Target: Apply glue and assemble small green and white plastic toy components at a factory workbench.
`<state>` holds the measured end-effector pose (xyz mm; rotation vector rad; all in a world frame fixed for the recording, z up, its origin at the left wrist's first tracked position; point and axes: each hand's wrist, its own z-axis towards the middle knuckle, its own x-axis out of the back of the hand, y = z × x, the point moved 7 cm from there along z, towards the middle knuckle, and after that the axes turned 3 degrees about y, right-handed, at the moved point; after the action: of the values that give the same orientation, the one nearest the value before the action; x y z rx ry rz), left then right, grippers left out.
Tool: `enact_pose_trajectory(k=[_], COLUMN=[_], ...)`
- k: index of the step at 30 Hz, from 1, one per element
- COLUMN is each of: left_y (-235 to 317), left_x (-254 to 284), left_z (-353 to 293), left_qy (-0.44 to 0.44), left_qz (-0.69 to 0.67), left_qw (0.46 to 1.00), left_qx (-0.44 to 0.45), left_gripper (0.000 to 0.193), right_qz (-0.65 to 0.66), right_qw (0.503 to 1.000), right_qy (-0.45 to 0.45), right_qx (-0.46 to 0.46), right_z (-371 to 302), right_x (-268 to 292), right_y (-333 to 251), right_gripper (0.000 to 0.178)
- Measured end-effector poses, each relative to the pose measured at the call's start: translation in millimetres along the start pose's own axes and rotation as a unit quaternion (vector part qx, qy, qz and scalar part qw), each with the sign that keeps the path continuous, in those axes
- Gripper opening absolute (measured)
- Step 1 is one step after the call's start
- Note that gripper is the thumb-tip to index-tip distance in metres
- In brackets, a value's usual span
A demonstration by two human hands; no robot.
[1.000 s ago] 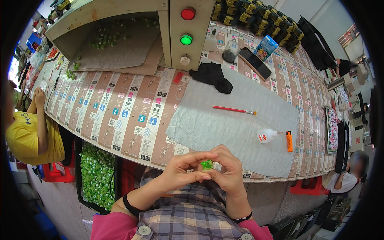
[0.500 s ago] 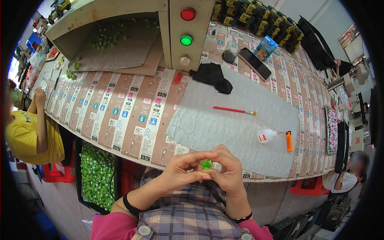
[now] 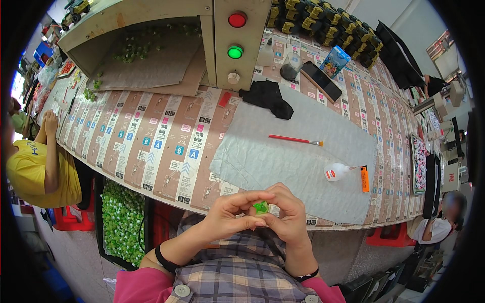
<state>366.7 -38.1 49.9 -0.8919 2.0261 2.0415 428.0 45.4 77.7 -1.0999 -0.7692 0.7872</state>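
Observation:
Both my hands meet just in front of the table's near edge, thumbs and fingertips pressed together around a small shiny green piece (image 3: 260, 207). My left hand (image 3: 231, 211) is closed on its left side, and my right hand (image 3: 287, 212) closes on it from the right. Fingers hide much of the piece, so its full shape cannot be made out. Beyond the hands a pale grey cloth (image 3: 283, 166) covers part of the table. On it lie a thin red-handled brush (image 3: 295, 139), a white squeeze bottle (image 3: 336, 171) on its side and an orange strip (image 3: 365, 179) at the bottle's tip.
A black cloth (image 3: 270, 97), a phone (image 3: 321, 81) and a dark cup (image 3: 291, 66) lie farther back. The metal machine (image 3: 235, 35) stands at far left. Below the table edge sits a black crate (image 3: 146, 230) of green pieces. A person in yellow (image 3: 43, 174) sits at left.
My hands and the green piece stay almost exactly where they were. Nothing on the cloth has moved.

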Motion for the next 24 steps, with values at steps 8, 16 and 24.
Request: enact_pose_trajectory(k=[8, 16, 24], left_y=[0, 3, -17], left_x=[-2, -4, 9], left_z=[1, 4, 9], left_qy=[-0.003, 0.018, -0.021], left_qz=[-0.004, -0.002, -0.144], left_qw=[1.0, 0.999, 0.989], left_qx=[-0.002, -0.05, 0.018], left_gripper=[0.044, 0.051, 0.046], right_qz=[0.004, -0.068, -0.194], right_qw=[1.0, 0.996, 0.971], right_qy=[0.001, 0.017, 0.045], right_qx=[0.002, 0.05, 0.134], right_z=[0, 2, 5], right_x=[2, 4, 6], right_y=[0, -8, -29], right_gripper=[0.021, 0.022, 0.031])
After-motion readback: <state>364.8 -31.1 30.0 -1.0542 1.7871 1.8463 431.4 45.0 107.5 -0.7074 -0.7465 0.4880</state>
